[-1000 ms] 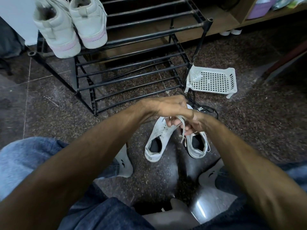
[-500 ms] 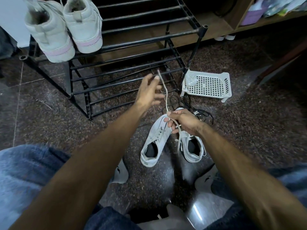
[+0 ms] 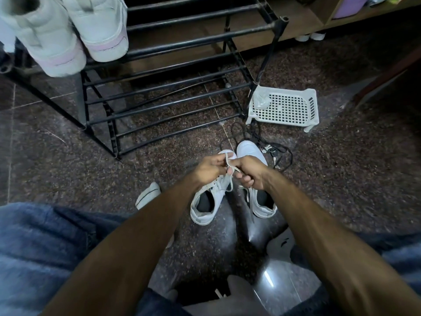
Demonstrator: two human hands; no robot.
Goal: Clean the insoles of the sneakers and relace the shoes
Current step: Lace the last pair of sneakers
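Note:
Two white sneakers stand side by side on the dark speckled floor, toes pointing away from me: the left sneaker (image 3: 208,201) and the right sneaker (image 3: 252,151). My left hand (image 3: 210,168) and my right hand (image 3: 249,173) meet just above them, both pinching the white lace (image 3: 230,161), which loops up between my fingers. A loose end of the lace hangs down over the right sneaker's opening. My hands hide the tongues and the front eyelets.
A black metal shoe rack (image 3: 173,65) stands beyond the sneakers, with a pair of white-and-pink shoes (image 3: 68,33) on its top left. A white perforated plastic tray (image 3: 284,108) lies at right, black cords (image 3: 273,151) beside it. My jeans-clad knees frame the bottom.
My left hand, which was raised toward the rack pulling the lace out long, has come back down to meet my right hand over the sneakers. The camera has tilted slightly.

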